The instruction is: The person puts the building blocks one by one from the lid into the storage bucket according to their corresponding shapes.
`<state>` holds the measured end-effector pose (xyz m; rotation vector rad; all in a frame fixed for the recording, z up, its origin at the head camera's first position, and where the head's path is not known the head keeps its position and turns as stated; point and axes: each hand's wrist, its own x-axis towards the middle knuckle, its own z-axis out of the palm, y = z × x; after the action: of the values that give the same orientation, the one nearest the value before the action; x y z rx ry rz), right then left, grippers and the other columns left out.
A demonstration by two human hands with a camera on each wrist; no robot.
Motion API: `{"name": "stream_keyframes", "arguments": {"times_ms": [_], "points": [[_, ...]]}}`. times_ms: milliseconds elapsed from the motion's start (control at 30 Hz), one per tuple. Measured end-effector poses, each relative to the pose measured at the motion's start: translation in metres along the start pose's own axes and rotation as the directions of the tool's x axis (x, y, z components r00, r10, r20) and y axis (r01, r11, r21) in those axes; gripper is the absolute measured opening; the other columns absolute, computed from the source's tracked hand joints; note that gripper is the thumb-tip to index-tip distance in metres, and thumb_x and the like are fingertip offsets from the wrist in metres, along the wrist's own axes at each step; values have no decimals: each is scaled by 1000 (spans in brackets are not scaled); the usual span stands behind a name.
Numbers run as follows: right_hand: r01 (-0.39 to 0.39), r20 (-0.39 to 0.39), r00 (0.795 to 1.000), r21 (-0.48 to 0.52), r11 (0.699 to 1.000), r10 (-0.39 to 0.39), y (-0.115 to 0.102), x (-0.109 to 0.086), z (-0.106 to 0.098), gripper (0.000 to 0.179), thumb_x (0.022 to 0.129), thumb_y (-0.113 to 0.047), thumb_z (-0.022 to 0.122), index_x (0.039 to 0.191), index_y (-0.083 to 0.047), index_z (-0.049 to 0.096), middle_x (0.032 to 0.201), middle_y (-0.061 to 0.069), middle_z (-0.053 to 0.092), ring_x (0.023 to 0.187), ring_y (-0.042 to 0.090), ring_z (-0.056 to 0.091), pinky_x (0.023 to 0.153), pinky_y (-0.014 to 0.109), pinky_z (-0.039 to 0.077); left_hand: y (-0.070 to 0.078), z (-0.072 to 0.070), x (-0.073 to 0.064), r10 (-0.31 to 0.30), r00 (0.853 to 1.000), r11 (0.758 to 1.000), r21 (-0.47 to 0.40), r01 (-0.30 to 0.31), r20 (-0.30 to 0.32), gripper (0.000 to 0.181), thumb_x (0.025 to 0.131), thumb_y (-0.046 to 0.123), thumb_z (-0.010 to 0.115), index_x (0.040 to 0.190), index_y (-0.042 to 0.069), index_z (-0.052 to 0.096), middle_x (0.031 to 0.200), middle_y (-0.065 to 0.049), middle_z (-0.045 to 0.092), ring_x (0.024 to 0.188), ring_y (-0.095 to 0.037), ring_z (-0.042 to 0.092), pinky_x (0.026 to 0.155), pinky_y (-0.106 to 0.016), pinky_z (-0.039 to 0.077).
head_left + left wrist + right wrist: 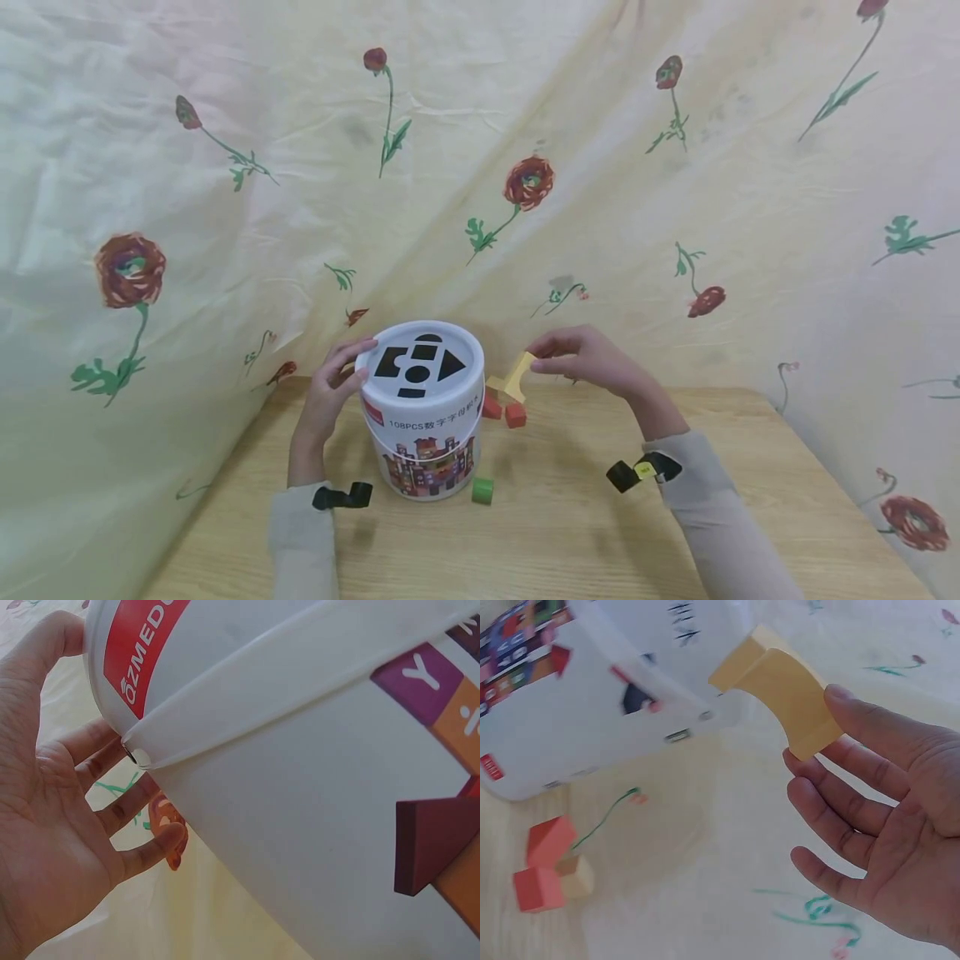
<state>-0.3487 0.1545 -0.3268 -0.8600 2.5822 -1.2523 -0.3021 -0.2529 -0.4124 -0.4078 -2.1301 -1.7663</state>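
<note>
A white toy-block bucket (382, 417) stands upright on the table, its lid (390, 385) cut with several black shaped holes. My left hand (326, 396) rests against the left of its rim. In the left wrist view the thumb touches the side, and the spread fingers reach behind the bucket. My right hand (907, 810) pinches a yellow arch block (787, 694) between thumb and fingertips, raised just right of the bucket. Below it lie two red blocks (515, 415), with a pale yellow block (577, 877) beside them in the right wrist view.
A green cylinder block (482, 491) lies by the bucket's front right. The bucket's thin white handle (416, 459) hangs down across its front. Floral cloth (600, 250) rises behind and beside the wooden table (555, 542). A small black camera is strapped to each wrist.
</note>
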Motion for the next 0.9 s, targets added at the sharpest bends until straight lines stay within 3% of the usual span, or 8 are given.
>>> {"name": "stream_keyframes", "arguments": {"times_ms": [100,133,233,333,367,600,900], "points": [[6,-18,1000,35,999,-6,-12,1,-5,31,91,-39,75,117,-23,73,112,2,74,84,23,64,58,31,53,-1,0,0,1,1000,1000,-3,-1,1,44,100,16,59,143,9,57,147,-5,47,133,-18,44,103,-22,45],[26,-24,999,44,999,-25,-15,3,-6,30,92,-38,75,118,-22,73,113,2,74,86,22,65,61,31,54,-1,0,0,3,1000,1000,-4,-3,0,44,100,16,60,143,9,57,147,-5,47,133,-18,44,103,-22,45],[92,-44,995,45,995,-90,-26,7,-7,30,93,-36,74,118,-21,73,115,2,74,97,21,69,76,35,59,-1,0,0,4,1000,1000,-7,-4,-2,44,99,16,60,143,9,58,146,-4,48,134,-18,44,103,-22,45],[121,-65,991,33,992,-119,-37,14,-4,31,91,-38,76,118,-21,73,115,0,74,109,20,68,98,43,56,0,1,1,4,1000,1000,-1,-4,-2,44,100,16,60,143,9,57,146,-4,48,134,-18,44,105,-25,44],[117,-69,991,31,993,-114,-40,16,-3,32,91,-40,76,118,-23,73,114,-1,74,110,19,68,99,45,55,0,1,1,4,1000,1000,2,-4,-2,44,100,16,60,144,9,57,146,-4,48,133,-18,44,106,-27,44],[164,-67,985,54,985,-161,-60,46,12,31,92,-36,75,118,-19,74,112,1,74,106,21,69,99,45,56,0,0,0,4,1000,1000,0,-4,-7,45,99,17,60,143,9,58,148,-5,47,134,-18,43,113,-51,38],[213,-13,977,52,976,-213,-78,77,40,27,93,-30,74,117,-17,75,110,1,75,100,20,69,92,39,58,1,1,0,14,1000,1000,1,-14,-1,44,99,17,60,143,9,58,150,-7,46,135,-18,43,115,-54,37]]}}
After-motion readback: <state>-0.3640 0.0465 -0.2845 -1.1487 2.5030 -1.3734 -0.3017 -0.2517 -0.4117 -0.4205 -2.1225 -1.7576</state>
